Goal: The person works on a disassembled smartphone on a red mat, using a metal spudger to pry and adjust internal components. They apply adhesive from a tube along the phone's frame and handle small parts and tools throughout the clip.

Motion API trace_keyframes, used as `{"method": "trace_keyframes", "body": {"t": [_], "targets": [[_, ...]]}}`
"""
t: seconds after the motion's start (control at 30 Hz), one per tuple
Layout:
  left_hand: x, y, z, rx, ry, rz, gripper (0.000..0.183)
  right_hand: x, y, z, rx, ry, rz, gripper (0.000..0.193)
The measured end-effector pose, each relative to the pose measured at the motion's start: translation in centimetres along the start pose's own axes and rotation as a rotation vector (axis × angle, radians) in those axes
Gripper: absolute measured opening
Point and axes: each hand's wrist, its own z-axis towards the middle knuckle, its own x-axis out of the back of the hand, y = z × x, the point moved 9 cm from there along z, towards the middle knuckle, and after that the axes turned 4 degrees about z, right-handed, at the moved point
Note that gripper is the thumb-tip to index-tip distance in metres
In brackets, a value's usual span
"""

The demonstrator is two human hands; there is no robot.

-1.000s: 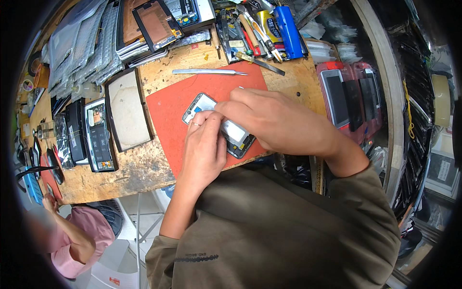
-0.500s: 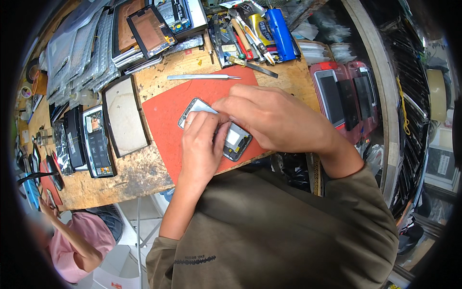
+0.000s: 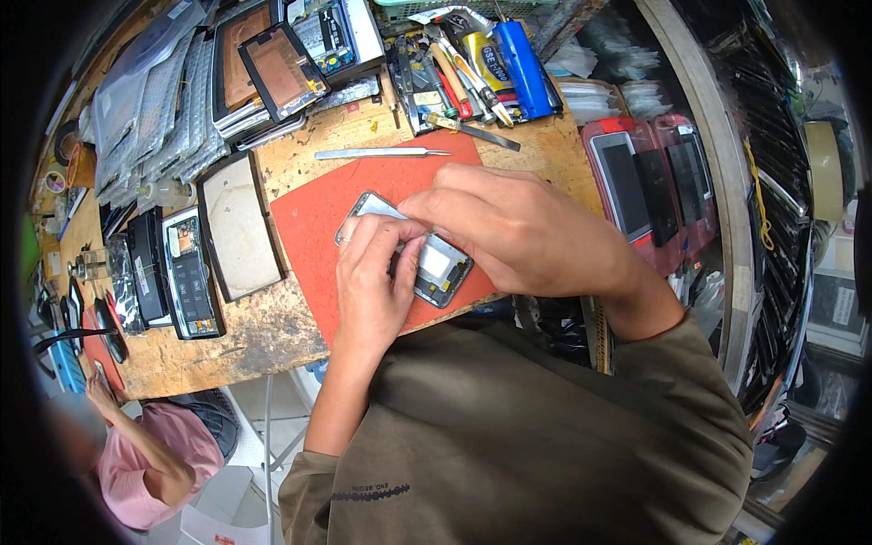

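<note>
An opened phone frame (image 3: 444, 269), silvery grey inside with a pale rectangle and small yellow bits at its lower end, lies slanted on an orange-red mat (image 3: 309, 218). My left hand (image 3: 374, 272), a ring on one finger, bends over the frame's left side, with thumb and forefinger closing in at its middle. From the right, my right hand (image 3: 518, 227) reaches across the frame's upper edge. Its fingertips are pinched together close to the left ones, and whatever lies between them is hidden. Beyond the hands, metal tweezers (image 3: 381, 153) rest along the mat's far edge.
Left of the mat sit a shallow tray (image 3: 239, 227) and an opened phone (image 3: 191, 272). Stacked bubble-wrap packets (image 3: 150, 109) and screen parts (image 3: 282, 68) stand behind. A tool box (image 3: 445, 82) holds a blue cylinder (image 3: 527, 68). A person in pink (image 3: 159, 463) works lower left.
Both hands stay at the phone frame. My left hand has shifted slightly left, so a little more of the frame's middle shows. The whole view has moved slightly.
</note>
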Motion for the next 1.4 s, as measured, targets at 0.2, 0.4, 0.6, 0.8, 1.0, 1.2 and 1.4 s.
{"method": "trace_keyframes", "body": {"t": [0.2, 0.4, 0.6, 0.8, 1.0, 1.2, 1.4], "targets": [[0.3, 0.2, 0.2, -0.006, -0.024, 0.030, 0.014, -0.4, 0.0, -0.1, -0.008, -0.027, -0.027, 0.037], [0.9, 0.5, 0.5, -0.031, 0.009, 0.022, 0.013, 0.0, -0.8, 0.0, 0.062, 0.017, -0.053, 0.036], [1.3, 0.3, 0.4, 0.003, 0.020, -0.043, 0.012, 0.6, -1.1, 0.3, 0.089, 0.062, -0.010, 0.034], [1.3, 1.0, 0.3, -0.064, 0.013, 0.023, 0.012, 0.1, -1.4, 0.3, 0.073, 0.012, -0.082, 0.034], [0.7, 1.2, 0.2, -0.092, -0.031, 0.070, 0.012, -0.6, -1.3, 0.1, 0.045, -0.046, -0.035, 0.039], [0.5, 1.6, 0.2, -0.121, -0.046, 0.067, 0.011, -0.5, -0.5, -0.4, -0.018, -0.098, -0.057, 0.041], [0.4, 1.2, 0.2, -0.057, -0.070, 0.035, 0.019, -0.5, -0.6, -0.3, 0.015, -0.049, -0.009, 0.042]]}}
